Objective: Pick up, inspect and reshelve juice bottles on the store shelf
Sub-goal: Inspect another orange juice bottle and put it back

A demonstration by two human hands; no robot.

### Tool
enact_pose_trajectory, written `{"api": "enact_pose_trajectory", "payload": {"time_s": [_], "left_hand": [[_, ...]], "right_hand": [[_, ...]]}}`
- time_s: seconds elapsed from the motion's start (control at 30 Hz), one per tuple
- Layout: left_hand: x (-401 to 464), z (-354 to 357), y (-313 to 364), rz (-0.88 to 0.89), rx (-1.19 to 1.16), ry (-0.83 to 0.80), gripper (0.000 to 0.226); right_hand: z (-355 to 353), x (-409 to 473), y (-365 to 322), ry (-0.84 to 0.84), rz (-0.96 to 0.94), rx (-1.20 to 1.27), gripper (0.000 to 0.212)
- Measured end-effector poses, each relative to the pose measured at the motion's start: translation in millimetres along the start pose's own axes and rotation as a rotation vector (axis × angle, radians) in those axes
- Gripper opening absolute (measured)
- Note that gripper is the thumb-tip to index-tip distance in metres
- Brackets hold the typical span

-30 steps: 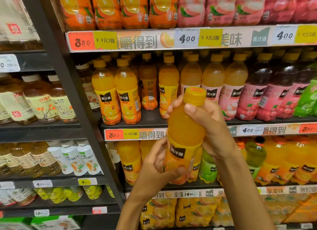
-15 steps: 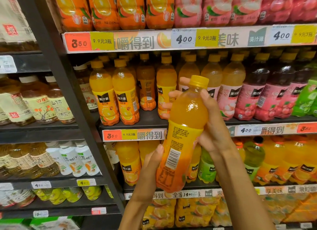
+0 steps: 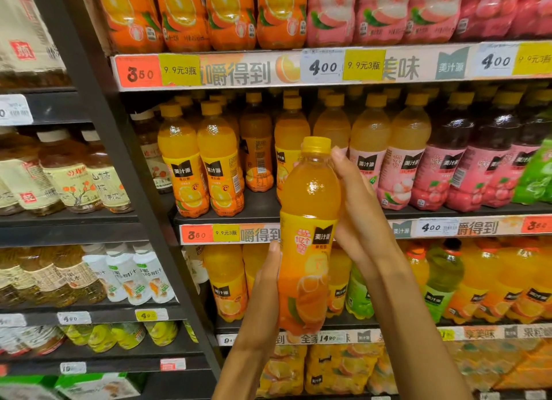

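Across the whole frame ran store shelves (image 3: pixel 260 213), dark boards with price strips, stocked with rows of juice bottles (image 3: pixel 198 166).
At centre frame, in front of the shelves: one orange juice bottle (image 3: pixel 309 235), upright, capped, full. Judged fairly heavy, smooth plastic, slippery at the label; best held at the narrower waist or supported from the base.
Right of centre: right hand (image 3: pixel 360 217), fingers curled round the bottle's upper part behind the shoulder.
Lower centre: left hand (image 3: pixel 264 283), fingers wrapped about the bottle's lower label, thumb up its left side.
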State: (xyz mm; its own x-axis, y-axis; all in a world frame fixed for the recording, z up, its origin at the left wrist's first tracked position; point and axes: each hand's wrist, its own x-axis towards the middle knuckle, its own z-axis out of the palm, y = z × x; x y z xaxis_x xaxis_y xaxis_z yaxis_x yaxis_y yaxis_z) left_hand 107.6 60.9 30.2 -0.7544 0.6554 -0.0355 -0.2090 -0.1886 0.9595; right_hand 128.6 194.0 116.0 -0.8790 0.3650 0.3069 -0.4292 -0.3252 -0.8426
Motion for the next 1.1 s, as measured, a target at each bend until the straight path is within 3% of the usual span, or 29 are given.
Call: {"api": "enact_pose_trajectory", "payload": {"time_s": [0.17, 0.33, 0.43, 0.53, 0.6, 0.73, 0.87, 0.97, 1.1], "left_hand": [[-1.4, -2.2, -1.2, -0.127, -0.162, -0.222, 0.077], [0.5, -5.9, 3.7, -0.003, 0.081, 0.0, 0.052], [-0.1, -5.9, 5.8, 0.087, 0.174, 0.014, 0.051], [-1.7, 2.8, 5.3, 0.15, 0.172, 0.06, 0.036], [-1.4, 2.8, 5.9, 0.099, 0.079, 0.108, 0.05], [-5.2, -6.7, 7.9, -0.001, -0.039, -0.043, 0.066], [-8.7, -7.5, 3.3, -0.082, -0.12, -0.188, 0.074], [-6.0, -4.8, 0.7, -0.075, -0.105, -0.186, 0.072], [-1.2, -9.3, 1.1, 0.004, 0.077, -0.041, 0.063]], "right_hand": [[4.0, 5.8, 2.7, -0.156, 0.068, 0.118, 0.036], [4.4, 3.9, 7.9, -0.019, -0.026, -0.066, 0.028], [6.9, 0.7, 9.5, 0.077, -0.085, -0.197, 0.027], [9.3, 0.3, 7.2, 0.03, -0.065, -0.269, 0.033], [9.0, 1.6, 4.7, -0.037, -0.037, -0.272, 0.037], [6.1, 5.7, 2.1, -0.192, -0.025, -0.055, 0.04], [6.4, 7.5, 9.3, -0.326, 0.104, 0.091, 0.04], [5.2, 8.7, 16.9, -0.275, 0.135, 0.124, 0.03], [3.9, 9.0, 18.0, -0.123, 0.05, -0.005, 0.026]]}}
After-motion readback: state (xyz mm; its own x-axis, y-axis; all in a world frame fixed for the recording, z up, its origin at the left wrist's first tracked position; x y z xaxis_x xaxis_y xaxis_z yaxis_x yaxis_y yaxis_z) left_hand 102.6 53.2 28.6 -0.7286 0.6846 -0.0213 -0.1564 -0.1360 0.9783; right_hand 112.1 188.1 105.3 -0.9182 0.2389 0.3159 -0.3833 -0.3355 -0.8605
